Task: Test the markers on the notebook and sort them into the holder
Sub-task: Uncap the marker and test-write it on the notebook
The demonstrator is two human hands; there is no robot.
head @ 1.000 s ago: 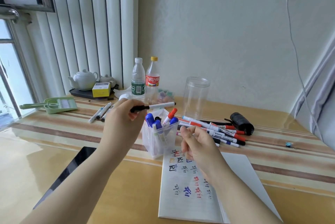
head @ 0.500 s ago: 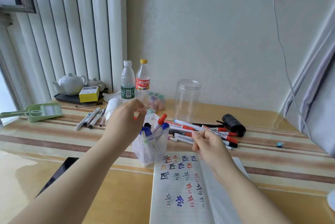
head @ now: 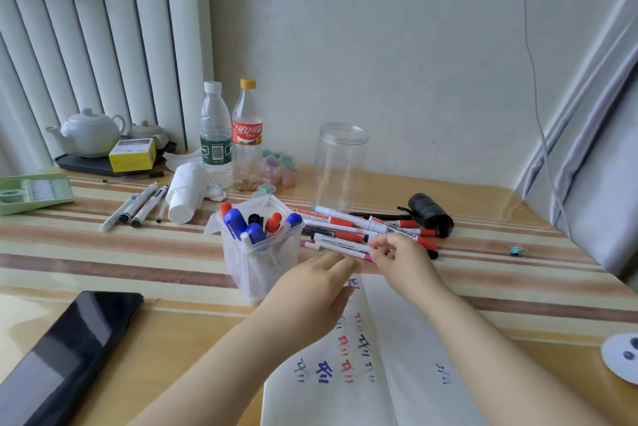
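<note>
You face a pale plastered wall (head: pixel 397 45); white vertical blinds (head: pixel 86 45) at left, grey curtain (head: pixel 593 149) at right, striped wooden counter (head: pixel 121 253) below.

striped wooden table (head: pixel 103 253) | on it: clear holder (head: pixel 262 253), loose markers (head: pixel 362 228), open notebook (head: pixel 379 356), two bottles (head: pixel 228 135), clear jar (head: pixel 340 166), black tablet (head: pixel 69 349), teapot tray (head: pixel 86 163), green tray (head: pixel 31 190)
</note>
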